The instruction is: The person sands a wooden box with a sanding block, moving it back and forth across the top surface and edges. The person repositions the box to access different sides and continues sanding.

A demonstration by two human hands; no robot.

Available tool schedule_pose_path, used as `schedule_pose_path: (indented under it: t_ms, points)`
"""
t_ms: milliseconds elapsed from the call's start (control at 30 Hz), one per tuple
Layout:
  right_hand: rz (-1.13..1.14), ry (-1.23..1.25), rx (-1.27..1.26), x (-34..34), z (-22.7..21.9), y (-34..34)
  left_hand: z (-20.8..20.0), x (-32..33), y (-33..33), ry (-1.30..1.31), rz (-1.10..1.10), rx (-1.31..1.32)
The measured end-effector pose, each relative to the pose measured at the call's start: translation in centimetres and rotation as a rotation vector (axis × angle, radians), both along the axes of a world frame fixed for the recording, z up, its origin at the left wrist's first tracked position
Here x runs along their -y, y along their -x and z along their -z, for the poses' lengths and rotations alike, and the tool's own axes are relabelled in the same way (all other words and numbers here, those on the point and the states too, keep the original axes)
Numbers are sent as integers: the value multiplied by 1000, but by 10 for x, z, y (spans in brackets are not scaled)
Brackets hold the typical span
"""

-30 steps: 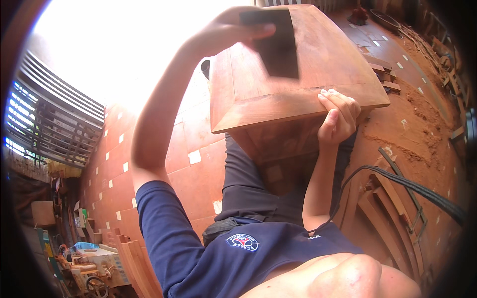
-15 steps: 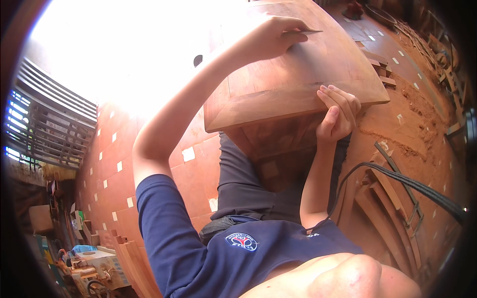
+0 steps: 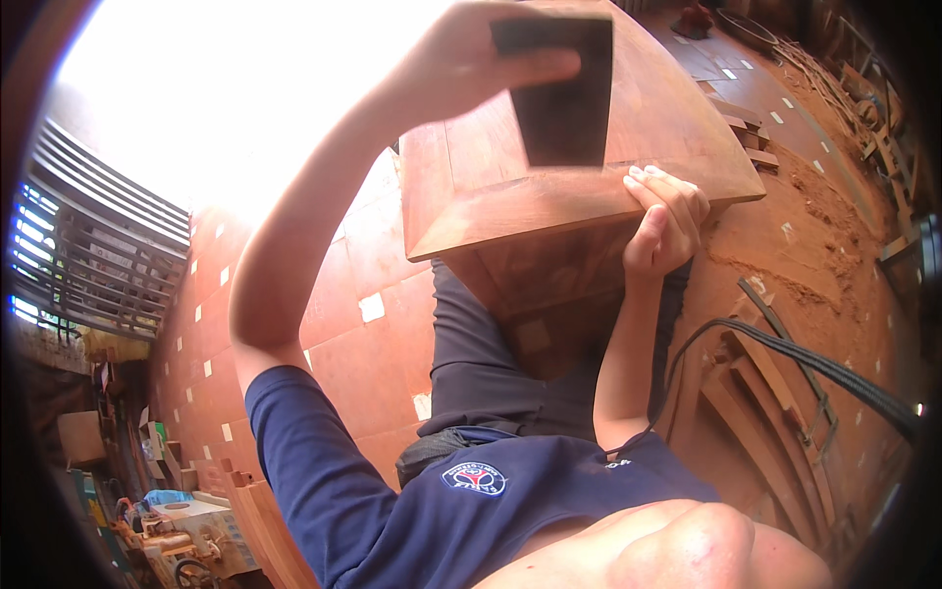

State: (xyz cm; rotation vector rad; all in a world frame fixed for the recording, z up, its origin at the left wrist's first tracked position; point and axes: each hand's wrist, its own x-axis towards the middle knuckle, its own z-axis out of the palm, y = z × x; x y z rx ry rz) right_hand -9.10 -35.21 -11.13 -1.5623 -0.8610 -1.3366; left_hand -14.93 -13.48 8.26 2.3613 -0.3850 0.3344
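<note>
My left hand (image 3: 491, 59) is raised over the far part of a wooden tabletop (image 3: 549, 211) and pinches a dark, thin rectangular sheet (image 3: 567, 108), whose broad face is turned toward me. It looks like sandpaper, but its surface is blurred. The reddish-brown tabletop has a mitred border and stands before me, its underside in shadow between my legs. My right hand (image 3: 669, 218) is closed on the near right edge of the top, fingertips over the rim and thumb bent in front of it.
Curved wooden pieces (image 3: 756, 432) lie on the floor at right, beside a black cable (image 3: 785, 348). Short wood blocks (image 3: 748, 133) are stacked beyond the tabletop. Sawdust (image 3: 814, 226) covers the right floor. Tools and boxes (image 3: 186, 530) crowd the lower left, below a slatted grille (image 3: 108, 236).
My left hand has moved left and up, and its dark sheet has turned from edge-on to face-on. My right hand stays on the tabletop edge.
</note>
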Motion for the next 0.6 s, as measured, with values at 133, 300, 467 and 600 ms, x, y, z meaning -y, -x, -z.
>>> schedule_pose_path:
  t_ms: [133, 300, 467, 600]
  points:
    - [1, -4, -13, 0, 0, 0, 36, -22, -64, 301, 64, 142]
    - [-6, -12, -21, -5, 0, 3, 87, -59, -173, 126, 173, 316]
    - [46, 4, -11, 1, 1, 1, 83, -10, -191, 157, 169, 333]
    - [16, 0, -5, -2, -1, 2, 70, 20, -172, 25, -95, 433]
